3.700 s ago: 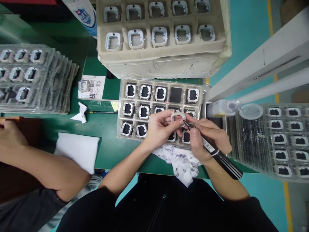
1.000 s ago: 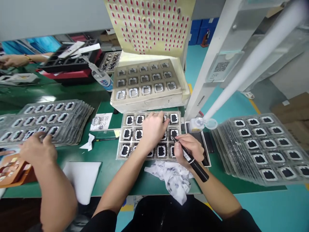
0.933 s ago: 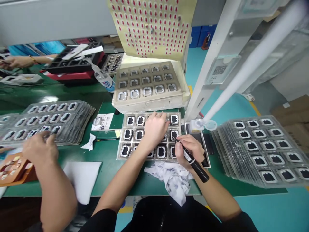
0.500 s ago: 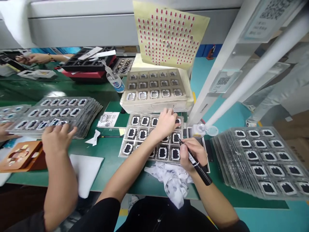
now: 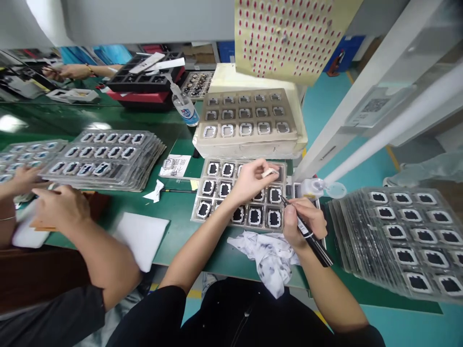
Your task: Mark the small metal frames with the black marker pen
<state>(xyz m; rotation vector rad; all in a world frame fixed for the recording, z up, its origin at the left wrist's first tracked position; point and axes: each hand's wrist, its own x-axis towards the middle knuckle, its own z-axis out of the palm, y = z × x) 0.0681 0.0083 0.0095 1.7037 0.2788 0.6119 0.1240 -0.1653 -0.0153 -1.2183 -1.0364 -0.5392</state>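
Observation:
My left hand [image 5: 251, 182] pinches a small white square frame part [image 5: 269, 172] above the upper right of a clear plastic tray [image 5: 198, 196]. More white frame parts with black centres sit in the tray's pockets; my forearm hides some of them. Between the fingers of my right hand [image 5: 303, 222] is a black marker pen [image 5: 315, 246], its tip pointing up and left near a part in the tray's right column. A stained white cloth [image 5: 273, 262] lies crumpled against the tray's front edge.
A tall stack of filled trays [image 5: 415, 224] stands at right. Behind the work tray is a beige tray [image 5: 253, 140] of parts, with a squeeze bottle [image 5: 186, 108] beside it. At left, a co-worker's hands [image 5: 65, 207] work before another tray stack [image 5: 119, 164].
My left hand has lifted a frame part out of the tray's upper right pocket. The marker stays in my right hand. The co-worker's near hand has drawn back from the tray stack. The view has shifted.

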